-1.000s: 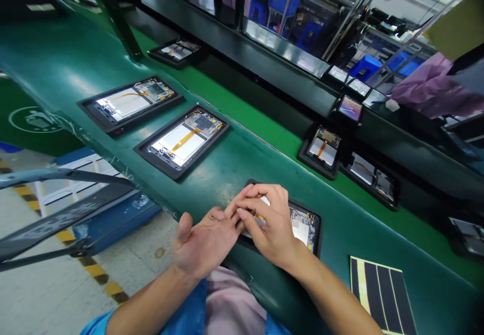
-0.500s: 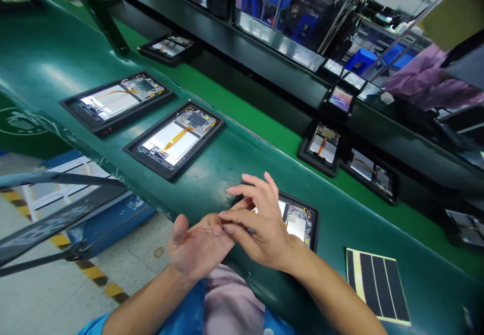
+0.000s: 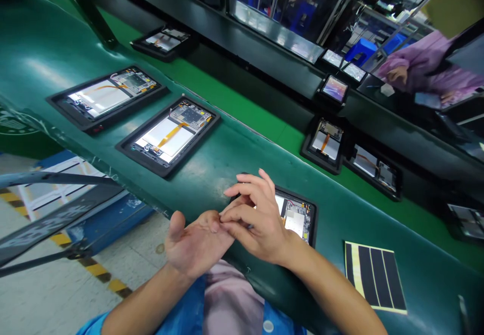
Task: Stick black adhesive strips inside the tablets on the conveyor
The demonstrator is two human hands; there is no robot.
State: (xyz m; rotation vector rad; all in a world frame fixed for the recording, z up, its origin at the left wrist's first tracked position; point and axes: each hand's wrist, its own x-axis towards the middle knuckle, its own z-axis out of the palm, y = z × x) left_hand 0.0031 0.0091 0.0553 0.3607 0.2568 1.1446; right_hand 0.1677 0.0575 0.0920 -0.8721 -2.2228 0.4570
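My left hand (image 3: 198,244) is turned palm up, its thumb held away and its fingers partly covered by my other hand. Thumb and forefinger of my right hand (image 3: 260,224) pinch together at the left fingertips, the other fingers raised and spread; whatever is in the pinch is hidden or too small to name. Beneath and behind my hands lies an opened tablet (image 3: 297,224) in a black frame, its circuit board partly showing. To the right is a sheet of black adhesive strips (image 3: 378,277) on yellowish backing, with one strip's place bare.
Two more opened tablets (image 3: 170,136) (image 3: 108,97) lie on the green bench (image 3: 212,169) to the left. Beyond its edge, a green conveyor belt (image 3: 260,113) carries several units. A post (image 3: 88,12) stands at the back left. A co-worker in a pink sleeve (image 3: 427,63) is across the line.
My hands keep nearly the same pose, the right pinch still at the left fingertips. The view has shifted slightly. Across the line, the co-worker's hands have come into sight.
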